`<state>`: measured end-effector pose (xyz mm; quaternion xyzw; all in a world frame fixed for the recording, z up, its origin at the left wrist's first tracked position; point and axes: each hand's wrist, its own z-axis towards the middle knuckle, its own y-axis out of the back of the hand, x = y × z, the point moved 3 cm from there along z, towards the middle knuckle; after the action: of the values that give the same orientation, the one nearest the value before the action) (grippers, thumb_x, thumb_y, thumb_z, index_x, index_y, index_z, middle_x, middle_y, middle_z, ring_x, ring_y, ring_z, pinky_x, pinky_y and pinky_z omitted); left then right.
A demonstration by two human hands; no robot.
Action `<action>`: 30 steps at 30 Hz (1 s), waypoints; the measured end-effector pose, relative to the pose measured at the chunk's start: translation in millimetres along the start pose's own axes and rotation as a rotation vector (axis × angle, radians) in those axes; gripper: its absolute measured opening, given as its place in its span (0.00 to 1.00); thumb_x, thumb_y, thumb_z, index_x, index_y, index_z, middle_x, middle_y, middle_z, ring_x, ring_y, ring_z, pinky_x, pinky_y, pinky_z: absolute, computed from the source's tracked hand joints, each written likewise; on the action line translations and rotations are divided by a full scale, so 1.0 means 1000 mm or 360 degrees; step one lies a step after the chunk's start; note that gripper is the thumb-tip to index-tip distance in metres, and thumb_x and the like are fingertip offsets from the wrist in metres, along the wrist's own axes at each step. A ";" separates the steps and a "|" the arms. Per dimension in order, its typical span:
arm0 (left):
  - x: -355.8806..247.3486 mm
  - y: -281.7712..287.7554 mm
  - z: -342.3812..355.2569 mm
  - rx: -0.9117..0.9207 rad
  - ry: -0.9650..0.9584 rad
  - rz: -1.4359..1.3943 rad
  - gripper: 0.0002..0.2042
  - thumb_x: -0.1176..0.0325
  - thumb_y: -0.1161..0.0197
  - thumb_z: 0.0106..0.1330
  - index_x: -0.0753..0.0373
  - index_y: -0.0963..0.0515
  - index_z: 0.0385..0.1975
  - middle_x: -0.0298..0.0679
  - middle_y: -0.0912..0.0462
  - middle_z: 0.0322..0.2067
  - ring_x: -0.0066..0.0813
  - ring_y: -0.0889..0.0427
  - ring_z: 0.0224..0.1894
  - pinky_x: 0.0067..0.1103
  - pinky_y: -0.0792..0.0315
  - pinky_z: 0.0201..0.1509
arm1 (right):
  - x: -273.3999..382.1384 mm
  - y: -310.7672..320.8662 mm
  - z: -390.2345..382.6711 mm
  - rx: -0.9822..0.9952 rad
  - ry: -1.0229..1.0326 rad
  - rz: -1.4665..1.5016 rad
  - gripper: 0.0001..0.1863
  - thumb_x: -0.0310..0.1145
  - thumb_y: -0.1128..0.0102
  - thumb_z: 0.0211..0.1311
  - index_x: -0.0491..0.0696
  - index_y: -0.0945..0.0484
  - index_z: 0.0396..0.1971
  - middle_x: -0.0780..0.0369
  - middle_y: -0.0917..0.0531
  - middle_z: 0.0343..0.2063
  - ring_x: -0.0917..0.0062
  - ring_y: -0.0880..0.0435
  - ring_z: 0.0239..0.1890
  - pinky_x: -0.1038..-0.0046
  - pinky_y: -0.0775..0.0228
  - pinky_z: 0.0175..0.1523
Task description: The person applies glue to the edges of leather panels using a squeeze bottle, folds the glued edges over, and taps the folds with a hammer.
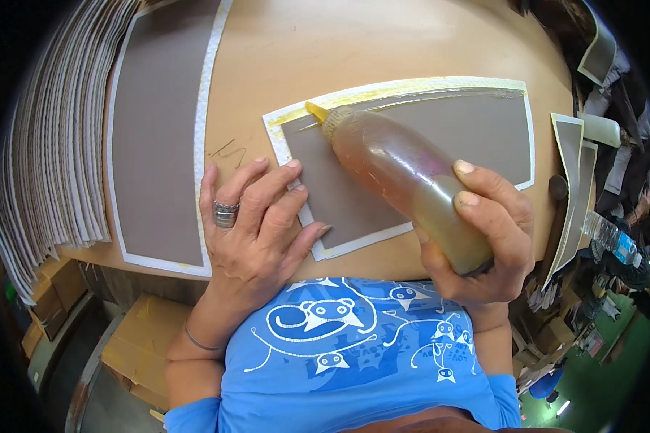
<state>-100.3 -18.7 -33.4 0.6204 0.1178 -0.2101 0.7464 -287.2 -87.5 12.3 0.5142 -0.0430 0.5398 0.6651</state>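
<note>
A curved grey panel with a white border (426,144) lies on the tan tabletop, with yellowish, glossy glue along its upper edge. My right hand (487,231) grips a translucent squeeze bottle (383,159) of amber liquid, tilted so its yellow nozzle (315,110) is at the panel's upper left border. My left hand (253,224), with rings on one finger, lies with fingers apart at the panel's left edge, some fingertips on the panel and others on the tabletop.
A long grey panel (155,137) lies at the left beside a thick stack of sheets (54,144). Narrow bordered pieces (562,187), a plastic water bottle (612,238) and dark materials crowd the right edge. Cardboard boxes (141,339) stand below the table (375,36) at lower left.
</note>
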 end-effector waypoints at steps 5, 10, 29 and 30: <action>0.001 -0.001 -0.001 -0.0022 0.0002 -0.0007 0.21 0.65 0.29 0.40 0.59 0.26 0.37 0.34 0.27 0.47 0.35 0.31 0.52 0.42 0.55 0.65 | 0.006 -0.007 0.006 0.0142 -0.0026 -0.0026 0.28 0.18 0.33 0.35 0.50 0.32 0.41 0.52 0.25 0.42 0.66 0.23 0.41 0.70 0.27 0.43; 0.001 -0.002 0.000 -0.0035 -0.0010 0.0011 0.21 0.64 0.29 0.40 0.59 0.25 0.36 0.34 0.27 0.46 0.35 0.31 0.52 0.42 0.54 0.64 | 0.005 -0.016 0.008 0.0047 0.0082 0.0108 0.27 0.20 0.32 0.32 0.47 0.29 0.40 0.51 0.25 0.41 0.63 0.22 0.37 0.68 0.26 0.40; -0.001 0.002 0.000 0.0013 -0.0011 0.0047 0.22 0.67 0.29 0.40 0.58 0.28 0.38 0.37 0.27 0.47 0.39 0.32 0.53 0.42 0.51 0.63 | -0.001 0.010 -0.007 -0.0050 0.0027 -0.0058 0.28 0.18 0.34 0.31 0.44 0.29 0.40 0.51 0.24 0.38 0.62 0.22 0.39 0.67 0.27 0.41; -0.001 0.002 0.000 -0.0015 -0.0006 0.0047 0.22 0.66 0.29 0.40 0.58 0.27 0.37 0.35 0.27 0.46 0.37 0.31 0.52 0.42 0.52 0.64 | -0.004 0.016 -0.009 -0.0098 0.0018 -0.0145 0.28 0.18 0.34 0.31 0.43 0.29 0.40 0.51 0.23 0.38 0.62 0.22 0.39 0.67 0.27 0.42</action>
<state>-100.2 -17.9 -31.8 0.6182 0.1083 -0.1997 0.7525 -305.2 -85.1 16.0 0.4918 -0.0325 0.5103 0.7047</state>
